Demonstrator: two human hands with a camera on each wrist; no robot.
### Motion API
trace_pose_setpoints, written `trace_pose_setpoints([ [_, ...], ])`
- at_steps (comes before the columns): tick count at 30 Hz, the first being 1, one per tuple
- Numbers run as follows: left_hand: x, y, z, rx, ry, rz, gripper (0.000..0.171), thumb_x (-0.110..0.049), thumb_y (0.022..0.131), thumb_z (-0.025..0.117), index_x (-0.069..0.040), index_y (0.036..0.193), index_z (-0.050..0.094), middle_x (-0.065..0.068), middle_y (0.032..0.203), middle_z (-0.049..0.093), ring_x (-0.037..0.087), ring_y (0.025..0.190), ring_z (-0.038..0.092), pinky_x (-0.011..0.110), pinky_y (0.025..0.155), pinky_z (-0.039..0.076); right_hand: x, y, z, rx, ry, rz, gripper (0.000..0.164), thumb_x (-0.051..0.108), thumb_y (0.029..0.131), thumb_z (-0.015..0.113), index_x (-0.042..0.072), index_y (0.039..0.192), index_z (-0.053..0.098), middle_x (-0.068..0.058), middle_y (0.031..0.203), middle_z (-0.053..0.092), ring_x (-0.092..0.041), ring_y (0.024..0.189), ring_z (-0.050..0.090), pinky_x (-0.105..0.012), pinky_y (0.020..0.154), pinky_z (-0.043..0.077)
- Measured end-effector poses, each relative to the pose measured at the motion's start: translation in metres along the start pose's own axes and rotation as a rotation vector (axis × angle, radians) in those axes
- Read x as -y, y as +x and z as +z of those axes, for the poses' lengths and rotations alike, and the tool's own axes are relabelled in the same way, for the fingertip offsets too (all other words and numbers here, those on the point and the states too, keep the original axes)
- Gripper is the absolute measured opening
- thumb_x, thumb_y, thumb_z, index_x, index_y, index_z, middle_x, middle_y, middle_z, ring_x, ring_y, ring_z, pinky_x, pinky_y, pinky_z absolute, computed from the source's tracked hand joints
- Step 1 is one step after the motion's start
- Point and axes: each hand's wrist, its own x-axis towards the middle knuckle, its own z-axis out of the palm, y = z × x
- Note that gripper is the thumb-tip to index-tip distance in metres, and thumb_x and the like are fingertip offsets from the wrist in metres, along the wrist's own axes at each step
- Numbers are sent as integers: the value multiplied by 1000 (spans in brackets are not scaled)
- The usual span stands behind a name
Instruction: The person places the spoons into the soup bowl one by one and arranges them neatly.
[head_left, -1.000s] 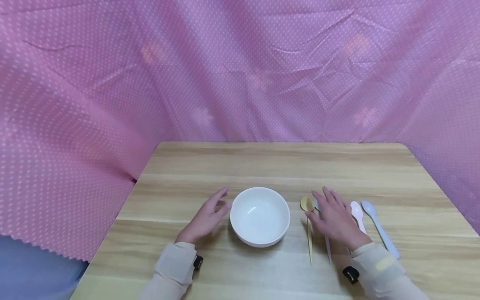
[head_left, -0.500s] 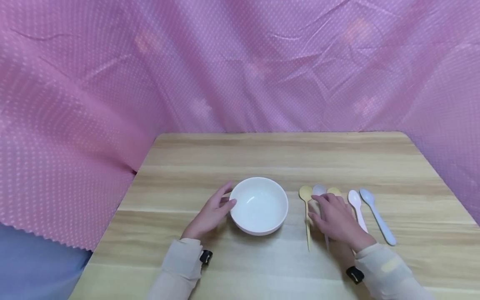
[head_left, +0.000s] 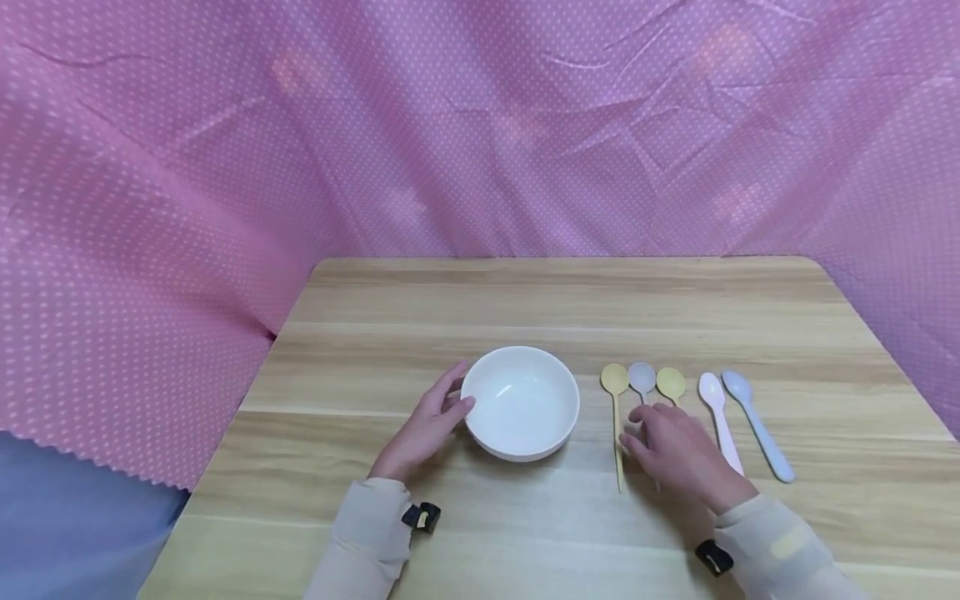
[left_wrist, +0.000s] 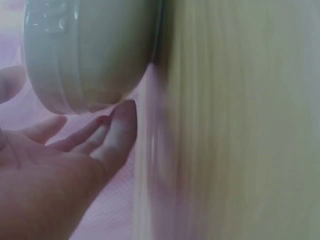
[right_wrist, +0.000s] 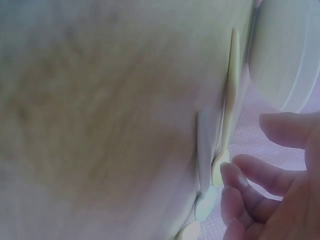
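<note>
A white bowl (head_left: 521,402) stands upright on the table, with nothing in it. My left hand (head_left: 422,432) is at its left side, the thumb overlapping the rim. In the left wrist view, nearly straight fingers (left_wrist: 122,122) rest against the bowl's outer wall. To the right lie several spoons in a row. My right hand (head_left: 681,450) is low over the handles of a grey spoon (head_left: 642,377) and a pale yellow spoon (head_left: 671,384), covering most of both. Its thumb and bent fingers stand apart, beside a darker yellow spoon (head_left: 615,379), with nothing between them.
Further right lie a pale pink spoon (head_left: 712,392) and a light blue spoon (head_left: 757,425). The wooden table (head_left: 525,292) has its far edge against a pink dotted cloth (head_left: 480,150), which hangs at both sides too.
My left hand has come up against the bowl. My right hand has moved back from over the spoon heads to the handles, uncovering the grey and pale yellow heads. The head view has tilted slightly down.
</note>
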Motion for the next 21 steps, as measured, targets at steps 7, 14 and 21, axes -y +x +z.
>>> trace_pose_setpoints([
  [7, 15, -2, 5, -34, -34, 6, 57, -18, 97, 51, -19, 149, 28, 14, 142, 43, 28, 128, 46, 36, 104, 43, 1, -1, 6, 98, 23, 59, 19, 28, 85, 67, 10, 91, 64, 1, 78, 57, -13, 71, 52, -34, 64, 48],
  [14, 26, -1, 5, -66, -85, 26, 51, -18, 97, 50, -19, 146, 35, 13, 134, 49, 27, 119, 52, 34, 94, 51, 4, -2, 8, 103, 16, 63, 16, 26, 84, 67, 12, 87, 63, 2, 75, 56, -12, 68, 50, -30, 60, 45],
  [21, 31, -1, 7, -60, -120, 59, 51, -16, 98, 50, -16, 147, 34, 14, 139, 47, 27, 124, 49, 28, 95, 50, 5, -3, 7, 126, -11, 51, 16, 26, 83, 67, 12, 82, 61, 3, 70, 52, -13, 64, 46, -28, 56, 40],
])
